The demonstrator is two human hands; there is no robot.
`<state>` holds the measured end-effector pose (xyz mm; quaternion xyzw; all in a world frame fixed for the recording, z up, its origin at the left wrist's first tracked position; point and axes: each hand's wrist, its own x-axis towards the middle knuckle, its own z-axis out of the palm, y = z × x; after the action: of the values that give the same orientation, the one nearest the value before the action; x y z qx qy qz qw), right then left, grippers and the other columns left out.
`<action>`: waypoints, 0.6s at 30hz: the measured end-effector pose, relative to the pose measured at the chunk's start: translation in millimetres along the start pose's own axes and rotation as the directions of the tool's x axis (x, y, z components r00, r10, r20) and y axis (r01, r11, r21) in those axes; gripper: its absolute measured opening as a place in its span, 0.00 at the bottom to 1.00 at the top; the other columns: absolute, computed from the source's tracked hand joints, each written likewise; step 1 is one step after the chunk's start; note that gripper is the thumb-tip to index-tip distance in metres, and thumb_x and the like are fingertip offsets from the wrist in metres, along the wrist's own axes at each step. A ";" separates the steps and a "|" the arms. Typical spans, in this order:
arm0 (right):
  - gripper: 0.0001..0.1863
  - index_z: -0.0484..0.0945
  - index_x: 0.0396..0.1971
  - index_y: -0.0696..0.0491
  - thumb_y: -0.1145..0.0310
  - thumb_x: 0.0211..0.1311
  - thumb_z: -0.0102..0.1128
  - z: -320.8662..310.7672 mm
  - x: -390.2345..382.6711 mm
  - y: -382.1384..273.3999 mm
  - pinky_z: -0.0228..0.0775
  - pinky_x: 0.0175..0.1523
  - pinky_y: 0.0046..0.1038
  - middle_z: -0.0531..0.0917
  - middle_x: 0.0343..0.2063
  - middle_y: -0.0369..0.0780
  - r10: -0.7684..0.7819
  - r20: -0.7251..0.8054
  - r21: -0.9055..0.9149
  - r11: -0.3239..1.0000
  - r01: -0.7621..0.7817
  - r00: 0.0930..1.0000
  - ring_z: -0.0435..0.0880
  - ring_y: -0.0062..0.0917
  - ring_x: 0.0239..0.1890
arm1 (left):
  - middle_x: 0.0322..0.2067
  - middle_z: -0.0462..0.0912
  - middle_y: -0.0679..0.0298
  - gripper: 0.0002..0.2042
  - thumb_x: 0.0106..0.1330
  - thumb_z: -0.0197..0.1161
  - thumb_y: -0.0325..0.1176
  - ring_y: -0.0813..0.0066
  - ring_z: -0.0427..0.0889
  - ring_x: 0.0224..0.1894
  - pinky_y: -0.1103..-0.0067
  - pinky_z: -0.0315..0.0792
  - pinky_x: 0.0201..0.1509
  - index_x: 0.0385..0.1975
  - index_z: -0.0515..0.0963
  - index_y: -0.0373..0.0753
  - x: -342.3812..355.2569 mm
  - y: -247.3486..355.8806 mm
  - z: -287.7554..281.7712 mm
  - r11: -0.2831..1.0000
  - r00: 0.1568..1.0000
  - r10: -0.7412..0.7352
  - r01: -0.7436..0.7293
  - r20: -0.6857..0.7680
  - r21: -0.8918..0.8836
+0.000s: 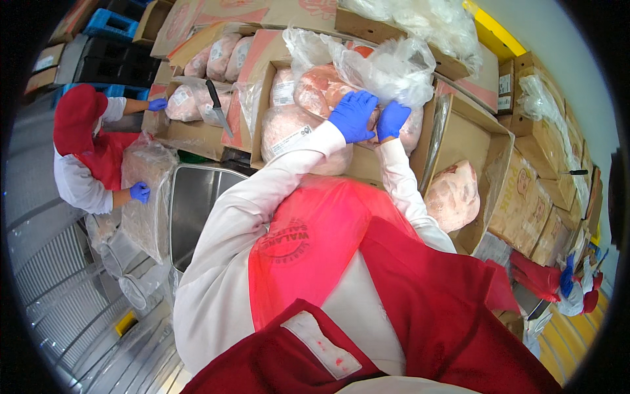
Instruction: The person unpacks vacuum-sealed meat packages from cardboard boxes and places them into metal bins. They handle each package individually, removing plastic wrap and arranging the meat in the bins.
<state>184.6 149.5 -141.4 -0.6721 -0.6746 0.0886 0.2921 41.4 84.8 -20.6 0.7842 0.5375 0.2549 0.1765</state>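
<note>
In front of me a cardboard box (260,111) holds large pieces of pink meat in clear plastic. One piece of raw meat (317,87) shows partly bare out of its clear plastic bag (401,69), which is bunched at the far side. My left hand (355,116), in a blue glove, lies over this meat with its fingers bent onto the bag's edge. Close on its right, my right hand (394,121), also gloved, is closed on the plastic. A labelled wrapped piece (295,139) sits nearer, below my left wrist. Both sets of fingertips are partly hidden.
At right, an open box (489,141) contains one bare piece of meat (454,197). A black-handled knife (218,108) rests at the left box of wrapped meat (187,102). A co-worker (92,148) stands left, beside a metal tub (197,203). Stacked cartons (525,203) line the right.
</note>
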 end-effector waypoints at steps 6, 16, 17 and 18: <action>0.17 0.72 0.44 0.63 0.74 0.54 0.54 -86.8 -3.7 -84.4 0.66 0.50 0.32 0.78 0.41 0.45 -0.014 0.179 0.779 0.612 -0.133 0.984 0.76 0.31 0.44 | 0.47 0.71 0.56 0.31 0.40 0.66 0.50 0.59 0.64 0.57 0.56 0.43 0.65 0.45 0.71 0.42 -15.2 -10.5 5.7 0.994 0.975 -0.100 0.107 -0.200 0.021; 0.17 0.72 0.47 0.59 0.75 0.56 0.49 -120.5 -6.8 -87.3 0.63 0.55 0.35 0.75 0.47 0.47 -0.158 0.141 0.610 0.792 0.040 0.977 0.72 0.41 0.50 | 0.47 0.68 0.52 0.31 0.40 0.67 0.46 0.51 0.61 0.58 0.54 0.45 0.65 0.48 0.70 0.41 -27.4 -20.4 28.9 0.995 0.983 -0.037 0.020 -0.180 -0.096; 0.17 0.72 0.48 0.59 0.75 0.56 0.49 -115.7 -8.5 -83.3 0.62 0.55 0.35 0.75 0.48 0.47 -0.155 0.142 0.624 0.781 0.034 0.978 0.71 0.41 0.51 | 0.46 0.68 0.52 0.30 0.40 0.67 0.46 0.51 0.62 0.57 0.53 0.45 0.65 0.46 0.71 0.41 -29.4 -21.1 30.6 0.995 0.980 -0.029 0.009 -0.198 -0.103; 0.18 0.72 0.48 0.59 0.75 0.57 0.48 -105.9 -8.0 -76.3 0.61 0.56 0.35 0.74 0.48 0.47 -0.150 0.139 0.639 0.769 0.027 0.979 0.70 0.41 0.52 | 0.45 0.68 0.52 0.30 0.40 0.66 0.46 0.51 0.62 0.57 0.53 0.45 0.64 0.45 0.71 0.41 -30.5 -22.9 31.0 0.994 0.977 -0.018 -0.006 -0.215 -0.107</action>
<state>173.1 106.8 -18.3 -0.4910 -0.6600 0.3575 0.4422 33.6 64.5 -64.7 0.7397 0.5413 0.3664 0.1599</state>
